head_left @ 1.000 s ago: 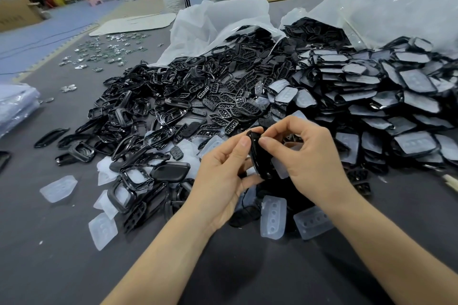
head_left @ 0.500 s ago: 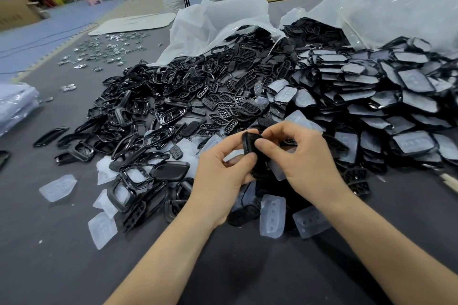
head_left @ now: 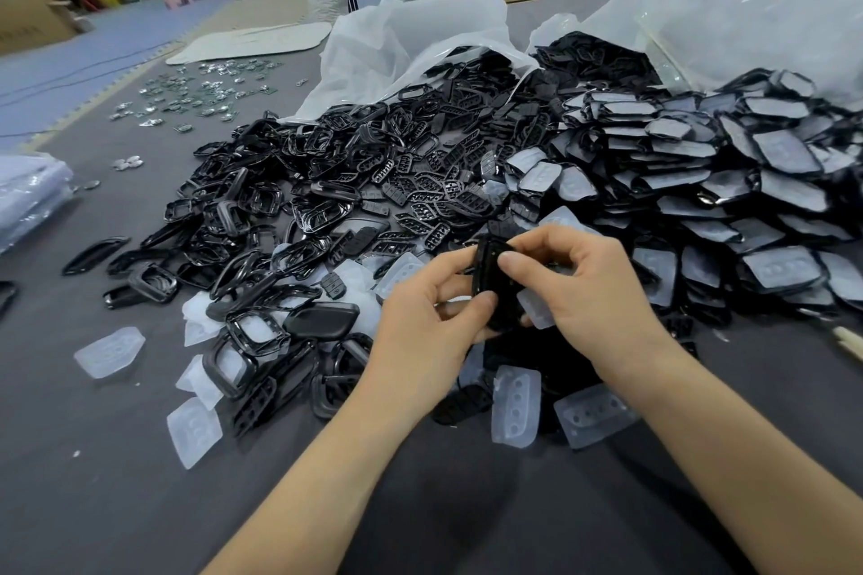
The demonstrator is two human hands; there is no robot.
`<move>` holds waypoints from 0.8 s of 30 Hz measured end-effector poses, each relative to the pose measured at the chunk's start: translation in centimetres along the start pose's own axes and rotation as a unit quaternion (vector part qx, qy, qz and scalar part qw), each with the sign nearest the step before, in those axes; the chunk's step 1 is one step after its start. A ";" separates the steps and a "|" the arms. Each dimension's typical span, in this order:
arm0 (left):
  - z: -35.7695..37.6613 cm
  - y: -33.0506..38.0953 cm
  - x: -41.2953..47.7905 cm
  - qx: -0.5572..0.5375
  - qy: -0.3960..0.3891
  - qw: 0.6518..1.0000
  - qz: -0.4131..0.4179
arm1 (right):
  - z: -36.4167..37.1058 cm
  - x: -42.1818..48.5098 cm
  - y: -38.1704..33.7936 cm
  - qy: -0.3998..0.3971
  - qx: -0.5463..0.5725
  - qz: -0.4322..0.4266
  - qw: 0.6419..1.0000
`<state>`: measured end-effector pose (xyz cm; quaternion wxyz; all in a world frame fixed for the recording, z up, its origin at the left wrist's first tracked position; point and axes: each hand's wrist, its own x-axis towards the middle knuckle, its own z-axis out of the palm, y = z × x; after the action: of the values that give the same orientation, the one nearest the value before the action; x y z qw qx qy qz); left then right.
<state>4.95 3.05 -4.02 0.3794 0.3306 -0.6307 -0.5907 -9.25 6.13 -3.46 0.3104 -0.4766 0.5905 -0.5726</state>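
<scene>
Both hands meet low over the grey table, at the near edge of the heap.

Left hand: thumb and forefinger pinch a black shell along its left edge, other fingers curled under.

Right hand: fingertips pinch the same shell at its upper end, the remaining fingers curled behind it.

The shell stands nearly upright, clear of the table, held between the 2 hands. A translucent pad shows just under the right fingers, touching the shell's right side. Cannot tell whether the right hand grips it as well.

Around the grip:
- Directly below it, 2 holed pads lie flat on the cloth side by side, each with a row of holes.
- Left of it, a black oval cover rests on a litter of black frames, which spreads far out to that side.
- Further left, 2 loose pads lie well apart from each other on bare cloth.
- Just beyond it, a patch of small button grids.
- Right of it and beyond, stacked shells lie in overlapping rows, with pale pads on their upper faces.
- Behind both heaps, 2 white plastic bags lie open, black parts at their mouths.
- Far beyond on the left, small metal pieces are scattered on the table.
</scene>
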 end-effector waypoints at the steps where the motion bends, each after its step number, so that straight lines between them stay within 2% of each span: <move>1: -0.1 0.0 0.0 0.000 0.003 1.000 0.002 | 0.0 0.0 -0.1 -0.006 0.020 0.009 1.000; 4: -0.1 -0.1 0.0 0.003 0.009 1.000 0.003 | -0.2 0.0 -0.1 -0.017 0.034 0.022 0.999; 8: 0.0 -0.2 -0.1 0.027 0.014 1.000 0.007 | -0.3 0.3 0.1 -0.019 -0.046 0.003 0.999; 12: 0.0 0.0 -0.1 0.052 0.022 0.998 0.030 | -0.3 -0.1 -0.4 -0.002 0.005 0.013 1.000; 15: -0.2 0.2 0.0 0.054 0.029 0.997 0.043 | -0.7 0.2 -0.8 0.025 0.102 0.113 0.988; 18: -0.3 0.0 0.0 0.056 0.043 0.997 0.037 | -1.6 0.9 -1.1 -0.004 0.205 0.227 0.952; 24: -0.1 -0.2 0.0 0.068 0.061 0.995 0.025 | -2.5 1.0 -1.0 -0.051 0.193 0.166 0.966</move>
<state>5.03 2.95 -4.22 0.4087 0.3753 -0.6534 -0.5150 -11.66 6.29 -1.91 0.5165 -0.3321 0.5231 -0.5909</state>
